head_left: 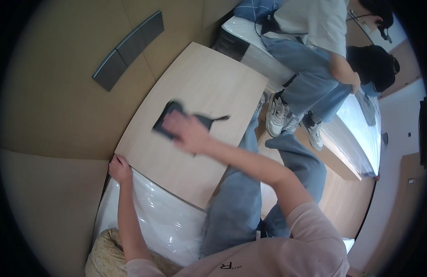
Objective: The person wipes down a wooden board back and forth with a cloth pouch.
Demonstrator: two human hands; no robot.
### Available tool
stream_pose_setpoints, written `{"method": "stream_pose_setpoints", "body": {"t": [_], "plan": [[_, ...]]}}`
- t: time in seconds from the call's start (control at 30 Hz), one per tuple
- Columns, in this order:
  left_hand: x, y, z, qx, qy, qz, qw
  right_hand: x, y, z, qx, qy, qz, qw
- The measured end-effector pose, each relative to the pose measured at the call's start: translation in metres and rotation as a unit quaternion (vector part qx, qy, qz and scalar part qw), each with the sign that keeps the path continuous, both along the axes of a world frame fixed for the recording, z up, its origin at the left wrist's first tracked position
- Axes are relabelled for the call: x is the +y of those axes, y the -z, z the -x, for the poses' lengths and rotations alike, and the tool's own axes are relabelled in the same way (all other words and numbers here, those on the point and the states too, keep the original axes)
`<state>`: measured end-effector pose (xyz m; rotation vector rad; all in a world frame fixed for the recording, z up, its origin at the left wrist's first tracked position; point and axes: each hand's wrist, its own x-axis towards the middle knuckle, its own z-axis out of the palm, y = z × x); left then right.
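My right hand (187, 133), blurred, lies palm down over a dark, cloth-like item (159, 127) on the light wood tabletop (213, 74). A thin dark strap (221, 118) sticks out from its right side. Blur and my hand hide much of the item, so I cannot tell whether it is a cloth or a pouch. At the table's near left corner, by the wall, my left hand (120, 169) curls its fingers over the edge.
A plastic-wrapped mattress (165, 214) lies under my left arm, with a patterned yellowish cushion or cover (104, 251). Opposite, a person in jeans (303, 65) sits on a wrapped mattress (230, 26). A dark panel (128, 50) is on the wall. White sneakers (277, 114) stand beside the table.
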<state>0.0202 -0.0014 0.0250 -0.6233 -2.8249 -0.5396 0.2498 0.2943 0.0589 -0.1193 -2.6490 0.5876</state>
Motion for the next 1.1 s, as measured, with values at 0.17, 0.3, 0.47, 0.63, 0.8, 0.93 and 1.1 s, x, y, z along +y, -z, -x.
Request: {"method": "stream_pose_setpoints", "body": {"t": [0.17,0.3,0.47,0.63,0.8,0.93,1.1], "plan": [[0.007,0.003,0.001,-0.006,0.000,0.011,1.000,-0.123,0.006,-0.020,-0.033,-0.224,-0.002,0.974],[0.009,0.001,0.000,-0.012,-0.008,0.018,1.000,-0.085,0.009,-0.007,-0.038,-0.171,-0.017,0.984],[0.009,0.001,-0.004,-0.004,-0.004,0.000,1.000,0.112,0.013,-0.006,0.020,0.094,-0.079,0.992],[0.011,0.006,-0.007,-0.008,-0.004,-0.011,1.000,0.284,0.011,-0.050,-0.123,0.395,-0.094,0.906],[0.009,0.002,-0.003,-0.002,0.009,-0.026,1.000,0.258,0.016,-0.029,-0.146,0.357,-0.092,0.918],[0.003,0.000,-0.002,0.014,-0.004,-0.002,1.000,0.130,0.010,0.005,-0.006,0.157,-0.044,0.987],[0.008,0.005,0.000,0.026,0.003,0.002,1.000,-0.082,0.003,-0.002,-0.045,-0.185,0.017,0.982]]}}
